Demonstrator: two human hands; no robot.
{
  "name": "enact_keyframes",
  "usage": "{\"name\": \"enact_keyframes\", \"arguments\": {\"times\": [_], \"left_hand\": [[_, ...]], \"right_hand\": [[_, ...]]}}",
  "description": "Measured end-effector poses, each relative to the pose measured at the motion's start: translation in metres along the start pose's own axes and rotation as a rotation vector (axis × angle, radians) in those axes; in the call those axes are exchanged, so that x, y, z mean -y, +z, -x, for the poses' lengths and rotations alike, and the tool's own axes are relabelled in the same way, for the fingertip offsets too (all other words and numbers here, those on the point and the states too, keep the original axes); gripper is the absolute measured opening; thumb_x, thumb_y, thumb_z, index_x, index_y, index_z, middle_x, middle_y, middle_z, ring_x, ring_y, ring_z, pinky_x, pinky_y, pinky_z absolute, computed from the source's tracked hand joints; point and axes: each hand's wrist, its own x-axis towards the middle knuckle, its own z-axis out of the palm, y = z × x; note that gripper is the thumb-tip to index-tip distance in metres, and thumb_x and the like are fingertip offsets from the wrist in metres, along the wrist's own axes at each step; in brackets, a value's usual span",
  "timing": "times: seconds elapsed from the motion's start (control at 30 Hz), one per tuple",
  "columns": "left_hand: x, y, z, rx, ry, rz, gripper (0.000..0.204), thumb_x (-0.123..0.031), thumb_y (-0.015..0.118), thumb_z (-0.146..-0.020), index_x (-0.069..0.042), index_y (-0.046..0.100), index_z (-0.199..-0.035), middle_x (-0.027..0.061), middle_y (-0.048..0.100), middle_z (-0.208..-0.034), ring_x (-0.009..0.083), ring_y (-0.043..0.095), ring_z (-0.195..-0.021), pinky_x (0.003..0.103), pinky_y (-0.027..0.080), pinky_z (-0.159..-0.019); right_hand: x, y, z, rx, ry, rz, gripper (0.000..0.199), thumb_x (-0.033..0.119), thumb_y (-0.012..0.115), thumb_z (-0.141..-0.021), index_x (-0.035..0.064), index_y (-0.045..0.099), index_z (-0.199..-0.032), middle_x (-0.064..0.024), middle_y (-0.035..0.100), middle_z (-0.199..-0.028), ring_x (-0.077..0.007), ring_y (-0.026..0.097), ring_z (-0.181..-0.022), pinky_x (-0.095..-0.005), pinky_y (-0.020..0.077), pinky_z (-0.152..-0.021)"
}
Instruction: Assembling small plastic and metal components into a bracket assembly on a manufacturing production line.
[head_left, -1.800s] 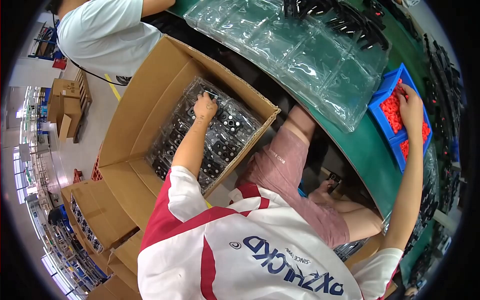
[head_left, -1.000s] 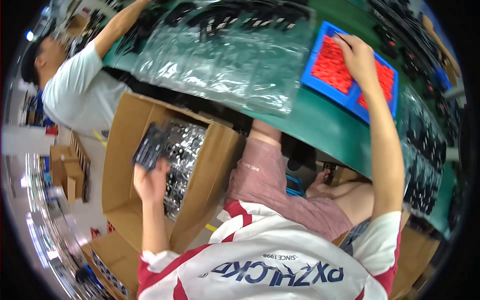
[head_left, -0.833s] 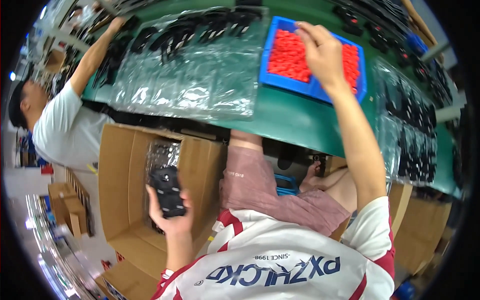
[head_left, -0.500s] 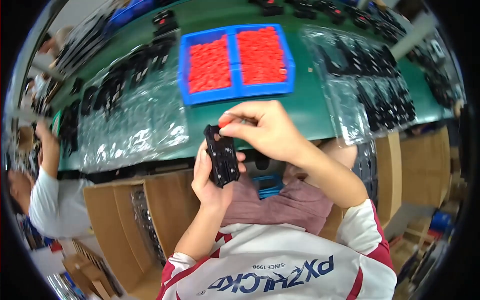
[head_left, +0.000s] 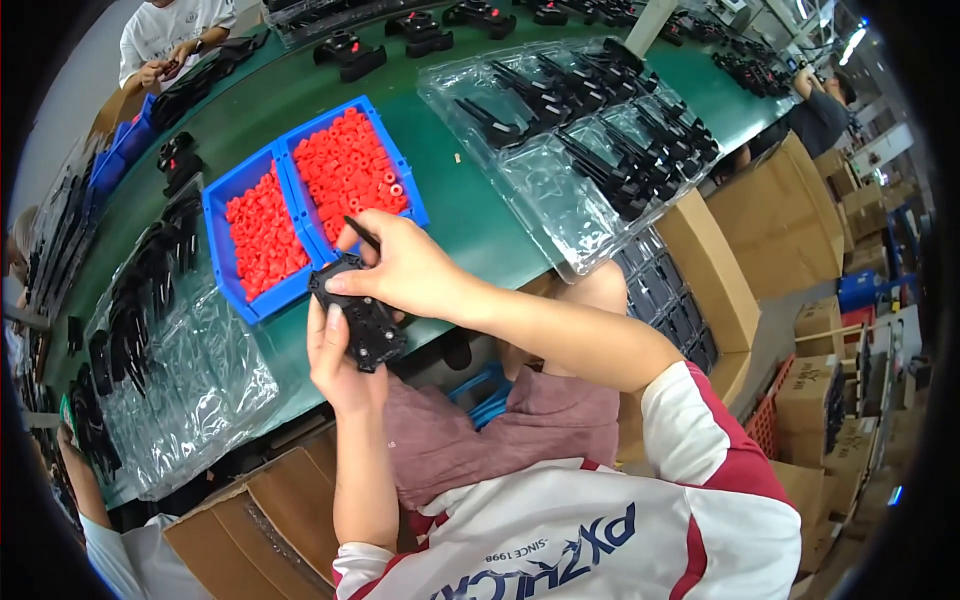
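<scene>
A black plastic housing (head_left: 375, 330) with small metal screws is tilted above my lap, by the near edge of the green table. My left hand (head_left: 338, 365) is wrapped round its lower left side, thumb along the edge. At its upper end, my right hand (head_left: 420, 268) is closed, the thumb pressing on its face and the fingers curled behind. A slim black pointed piece (head_left: 362, 235) sticks up between the right fingers; I cannot tell whether it belongs to the housing. No red piece shows clearly in the right fingers. Just beyond stand two joined blue bins (head_left: 418, 212) of small red plastic rings (head_left: 345, 165).
Clear plastic trays (head_left: 560, 215) with black parts lie on the right, and another plastic tray (head_left: 200, 375) on the left. Finished-looking black assemblies (head_left: 350, 55) line the far side. Open cardboard boxes (head_left: 250, 520) flank my legs. Co-workers sit at the far left and right.
The view has swung to the right, so bins and trays sit further left. My right hand has gone from pinching a red piece at the housing's top to pressing its thumb on the housing.
</scene>
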Motion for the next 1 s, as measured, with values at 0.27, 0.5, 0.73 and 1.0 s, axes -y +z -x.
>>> {"name": "enact_keyframes", "arguments": {"times": [0.27, 0.5, 0.73, 1.0], "left_hand": [[0.001, -0.031, -0.007, 0.05, -0.171, 0.369, 0.048, -0.028, 0.044, -0.098, -0.002, 0.043, -0.138, 0.0232, 0.056, -0.123, 0.034, 0.063, -0.094, 0.045, 0.057, -0.072], [0.003, -0.036, -0.012, 0.207, -0.199, 0.383, 0.05, -0.03, 0.042, -0.101, 0.001, 0.04, -0.141, 0.0225, 0.056, -0.123, 0.0332, 0.061, -0.095, 0.044, 0.054, -0.077], [0.0, -0.029, -0.011, 0.062, -0.229, 0.372, 0.048, -0.026, 0.044, -0.099, 0.001, 0.04, -0.139, 0.0257, 0.056, -0.121, 0.0369, 0.063, -0.094, 0.051, 0.056, -0.077], [0.003, -0.027, -0.011, -0.121, -0.257, 0.515, 0.039, -0.031, 0.041, -0.103, 0.0, 0.055, -0.123, 0.0164, 0.065, -0.108, 0.0259, 0.066, -0.091, 0.037, 0.054, -0.083]], "right_hand": [[0.01, -0.021, -0.098, -0.387, -0.616, 1.185, 0.021, 0.014, 0.069, -0.075, -0.0007, 0.065, -0.09, -0.0221, 0.06, -0.097, -0.0361, 0.064, -0.064, -0.0414, 0.0527, -0.058], [0.001, -0.025, -0.132, -0.269, -0.709, 1.295, 0.015, 0.008, 0.064, -0.071, -0.0005, 0.066, -0.084, -0.0205, 0.061, -0.087, -0.0346, 0.062, -0.063, -0.041, 0.0534, -0.061], [0.006, -0.015, -0.114, -0.31, -0.721, 0.973, 0.011, 0.005, 0.062, -0.07, -0.0002, 0.068, -0.077, -0.0184, 0.061, -0.084, -0.037, 0.062, -0.068, -0.0405, 0.0532, -0.064], [0.008, 0.024, -0.004, 0.079, -0.729, 0.477, 0.02, -0.005, 0.068, -0.07, 0.0007, 0.068, -0.089, -0.0071, 0.067, -0.083, -0.0228, 0.061, -0.062, -0.0313, 0.049, -0.058]]}}
